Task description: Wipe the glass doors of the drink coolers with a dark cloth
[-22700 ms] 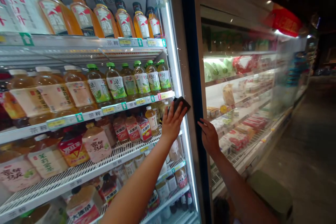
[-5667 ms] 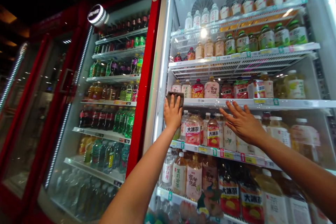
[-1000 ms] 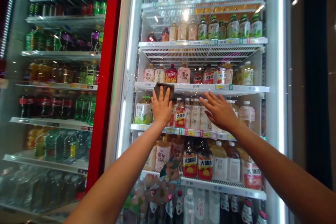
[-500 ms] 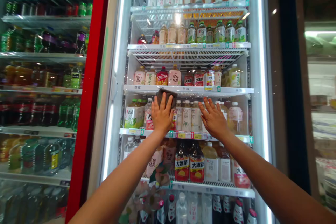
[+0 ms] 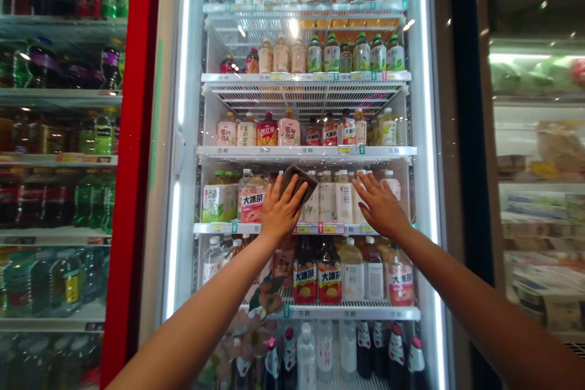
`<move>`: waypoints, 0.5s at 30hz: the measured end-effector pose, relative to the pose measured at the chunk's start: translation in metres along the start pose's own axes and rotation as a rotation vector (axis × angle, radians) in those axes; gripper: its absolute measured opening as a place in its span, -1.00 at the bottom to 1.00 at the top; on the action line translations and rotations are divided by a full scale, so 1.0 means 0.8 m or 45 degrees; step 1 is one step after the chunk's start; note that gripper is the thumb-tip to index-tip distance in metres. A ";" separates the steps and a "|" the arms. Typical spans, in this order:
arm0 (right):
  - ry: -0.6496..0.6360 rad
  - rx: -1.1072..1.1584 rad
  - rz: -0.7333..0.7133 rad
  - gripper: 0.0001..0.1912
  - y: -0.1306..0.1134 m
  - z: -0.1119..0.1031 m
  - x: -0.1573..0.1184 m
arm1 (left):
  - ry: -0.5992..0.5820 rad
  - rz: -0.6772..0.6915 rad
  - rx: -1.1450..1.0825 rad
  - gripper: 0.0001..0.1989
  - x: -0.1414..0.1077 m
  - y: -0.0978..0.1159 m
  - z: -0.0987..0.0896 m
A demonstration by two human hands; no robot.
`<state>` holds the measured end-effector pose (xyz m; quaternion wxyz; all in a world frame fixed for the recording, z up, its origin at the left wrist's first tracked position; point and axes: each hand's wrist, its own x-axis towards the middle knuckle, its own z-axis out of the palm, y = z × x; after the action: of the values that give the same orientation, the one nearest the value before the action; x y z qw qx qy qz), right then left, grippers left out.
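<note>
In the head view my left hand (image 5: 282,213) lies flat with its fingers spread over a dark grey-brown cloth (image 5: 299,184). The cloth is pressed against the glass door (image 5: 301,164) of a lit drinks fridge, and part of it is hidden under the fingers. To the right, my right hand (image 5: 382,206) is open, its fingers fanned out, at the glass with nothing in it. Behind both hands stands a row of bottled teas, including a bottle with a pink label (image 5: 252,200) and white-labelled bottles (image 5: 346,196).
Fridge shelves (image 5: 306,152) full of bottles lie behind the glass. A bright door frame (image 5: 180,152) runs down the left. Beyond a red panel (image 5: 130,152) is another drinks fridge. A flower decoration (image 5: 256,323) shows low on the glass. More shelves with goods (image 5: 539,213) stand at right.
My left hand has slid the cloth right and slightly down across the glass. My right hand has also shifted right. The view has swung to the right.
</note>
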<state>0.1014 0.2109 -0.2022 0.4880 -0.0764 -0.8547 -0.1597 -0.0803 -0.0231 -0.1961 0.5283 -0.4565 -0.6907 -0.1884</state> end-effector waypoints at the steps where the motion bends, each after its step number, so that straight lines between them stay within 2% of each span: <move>1: 0.020 -0.014 0.047 -0.31 0.002 0.001 -0.006 | 0.042 -0.100 -0.001 -0.35 0.015 0.006 -0.001; 4: 0.094 0.011 0.153 -0.32 0.004 0.008 -0.014 | 0.162 -0.330 -0.038 -0.35 0.064 0.043 0.007; 6: 0.135 0.070 0.176 -0.34 0.004 0.014 -0.016 | 0.161 -0.270 -0.054 -0.34 0.078 0.071 0.018; 8: 0.156 0.131 0.190 -0.37 0.005 0.019 -0.016 | 0.124 -0.097 -0.056 -0.33 0.067 0.087 0.028; 10: 0.160 0.175 0.208 -0.38 0.007 0.020 -0.017 | 0.081 0.101 -0.048 -0.33 0.040 0.085 0.033; 12: 0.156 0.199 0.217 -0.37 0.009 0.021 -0.017 | 0.029 0.266 -0.033 -0.34 0.012 0.068 0.033; 14: 0.144 0.206 0.223 -0.35 0.010 0.022 -0.016 | 0.008 0.319 -0.025 -0.37 -0.001 0.048 0.028; 15: 0.137 0.206 0.228 -0.34 0.011 0.023 -0.016 | 0.021 0.274 -0.017 -0.37 0.002 0.042 0.025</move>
<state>0.0951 0.2256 -0.2200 0.5501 -0.1040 -0.8271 -0.0501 -0.0637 0.0097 -0.2099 0.5480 -0.5299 -0.6322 -0.1388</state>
